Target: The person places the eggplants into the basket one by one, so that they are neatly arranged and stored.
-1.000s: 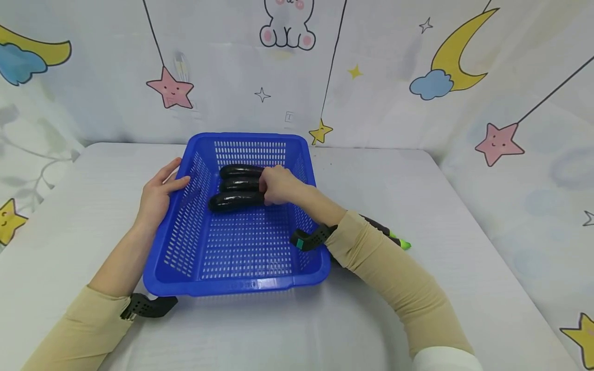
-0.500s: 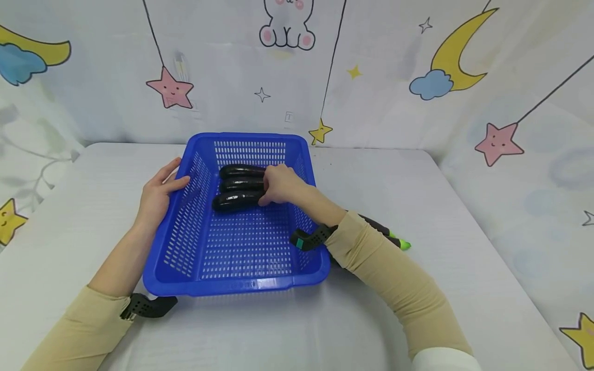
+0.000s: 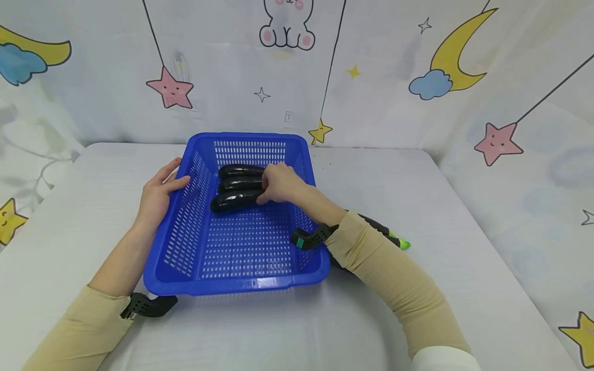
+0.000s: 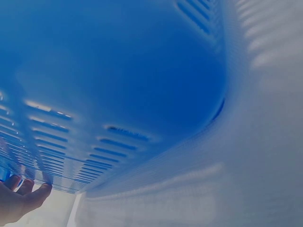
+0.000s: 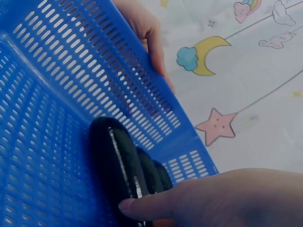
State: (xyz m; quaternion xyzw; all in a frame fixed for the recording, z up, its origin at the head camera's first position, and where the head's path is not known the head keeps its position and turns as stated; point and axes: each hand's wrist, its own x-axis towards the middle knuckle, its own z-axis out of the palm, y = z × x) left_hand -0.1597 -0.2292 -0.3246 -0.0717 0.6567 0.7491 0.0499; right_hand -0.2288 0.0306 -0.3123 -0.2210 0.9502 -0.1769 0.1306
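Note:
Three glossy black eggplants lie side by side across the far half of a blue slotted basket (image 3: 248,247). Over their right ends is my right hand (image 3: 280,183), its thumb pressed on the nearest eggplant (image 3: 235,201) and its fingers hidden behind. In the right wrist view this eggplant (image 5: 113,156) shows beside the wall, the other two partly behind it. My left hand (image 3: 158,196) holds the basket's left side, thumb across the rim and the other fingers against the outer wall. Those fingertips (image 4: 40,191) show below the slots in the left wrist view.
More dark eggplants with bright green tips (image 3: 402,244) lie on the white table (image 3: 417,190) right of the basket, partly covered by my right sleeve. A printed cloth (image 3: 232,67) hangs behind the table. Each wrist wears a black band (image 3: 147,305).
My right thumb has come over the nearest eggplant, which has turned slightly and now lies closer against the other two. My left hand and the basket have stayed in place.

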